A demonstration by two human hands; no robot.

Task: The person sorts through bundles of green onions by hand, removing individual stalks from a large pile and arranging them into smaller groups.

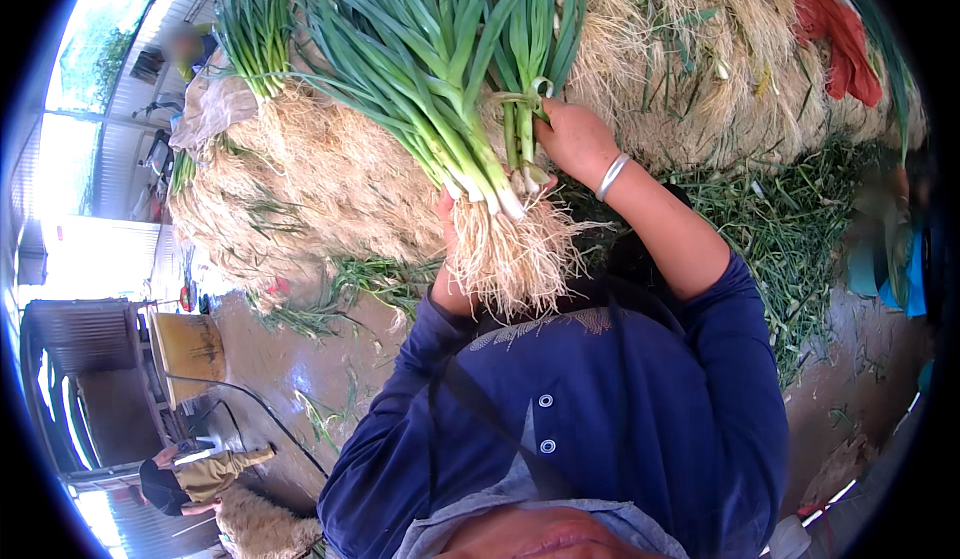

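A bunch of green onions (455, 124) stands in front of me, leaves pointing away and a mass of pale roots (520, 254) hanging toward my chest. My left hand (447, 224) is mostly hidden behind the roots and stems, with its fingers closed around the bunch from the left. My right hand (580, 144), a silver bangle at its wrist, grips a few stems on the right side of the bunch. A curled strip of leaf shows by its fingertips.
A long heap of green onions with tangled roots (330, 174) lies ahead. Another upright bunch (255, 39) is at far left, a red cloth (835, 39) at far right. Leaf scraps (770, 219) cover the floor on the right. Another person (200, 479) is at lower left.
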